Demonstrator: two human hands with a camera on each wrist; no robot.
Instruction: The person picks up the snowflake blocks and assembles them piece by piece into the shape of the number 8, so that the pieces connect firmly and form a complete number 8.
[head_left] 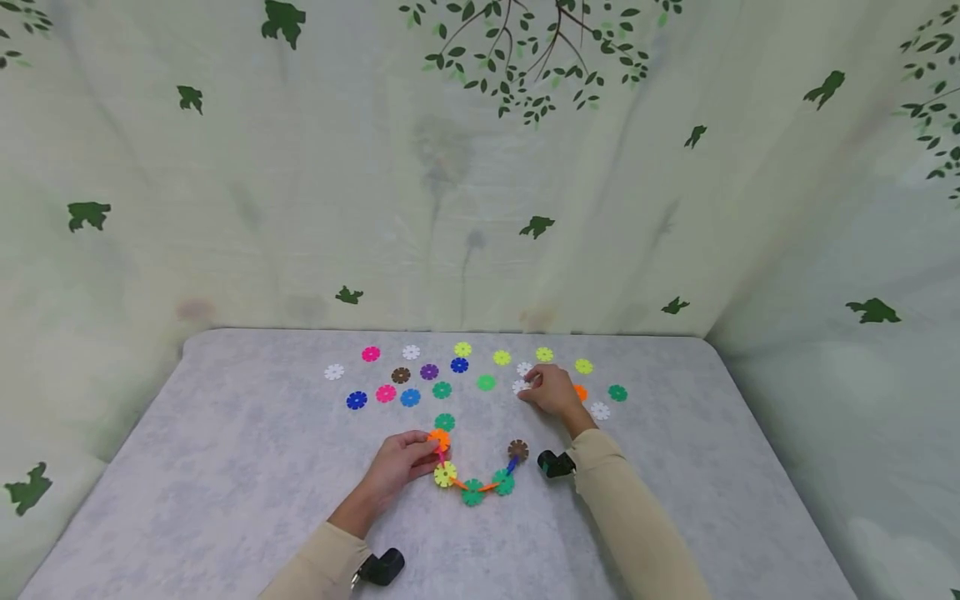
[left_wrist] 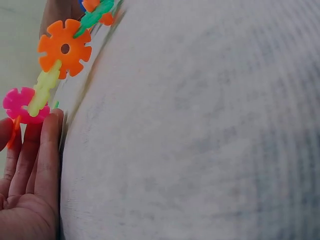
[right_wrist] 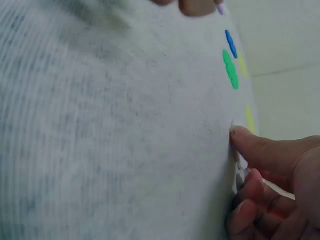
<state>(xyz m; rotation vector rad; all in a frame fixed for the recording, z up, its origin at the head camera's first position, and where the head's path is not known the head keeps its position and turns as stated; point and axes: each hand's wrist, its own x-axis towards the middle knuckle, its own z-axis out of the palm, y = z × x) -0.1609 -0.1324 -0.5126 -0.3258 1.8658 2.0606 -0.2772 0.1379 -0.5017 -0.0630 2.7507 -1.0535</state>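
Observation:
My left hand [head_left: 405, 461] pinches the orange snowflake disc [head_left: 438, 439] at one end of a chain of slotted plastic discs. In the left wrist view the chain's pink disc [left_wrist: 22, 104], yellow disc [left_wrist: 45, 89] and another orange disc [left_wrist: 65, 49] rise past the fingertips. The chain curves over the table to a brown disc [head_left: 517, 451]. Farther back, my right hand [head_left: 553, 390] has its thumb and fingers on a white snowflake disc [head_left: 519, 387]. That disc is partly hidden behind the fingers in the right wrist view. A second white disc [head_left: 524, 367] lies just beyond.
Several loose discs lie spread across the back of the grey table [head_left: 225, 467], among them a pink disc [head_left: 386, 393], a light green disc [head_left: 486, 382] and a dark green disc [head_left: 617, 392]. A patterned curtain [head_left: 337, 208] hangs behind the table's far edge.

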